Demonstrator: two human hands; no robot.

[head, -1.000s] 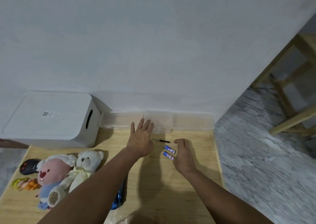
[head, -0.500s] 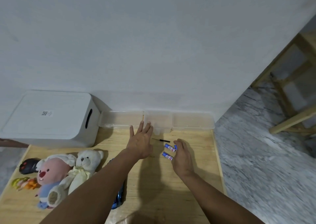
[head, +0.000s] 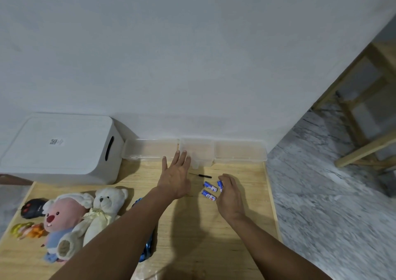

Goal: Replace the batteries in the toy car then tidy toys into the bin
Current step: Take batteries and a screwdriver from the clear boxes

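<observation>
Two batteries [head: 209, 190] flat on the tabletop [head: 246, 194], a third battery [head: 220, 185] pinched in right hand [head: 229, 198] fingers just beside them. Left hand [head: 176, 177] spread flat, fingers wide, holding nothing, near clear trays [head: 240, 152]. Toy car [head: 147, 247] mostly hidden under left forearm. White bin [head: 64, 147] far left, lid on.

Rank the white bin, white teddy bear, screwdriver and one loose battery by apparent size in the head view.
1. white bin
2. white teddy bear
3. screwdriver and battery: both look small, too close to rank.
</observation>
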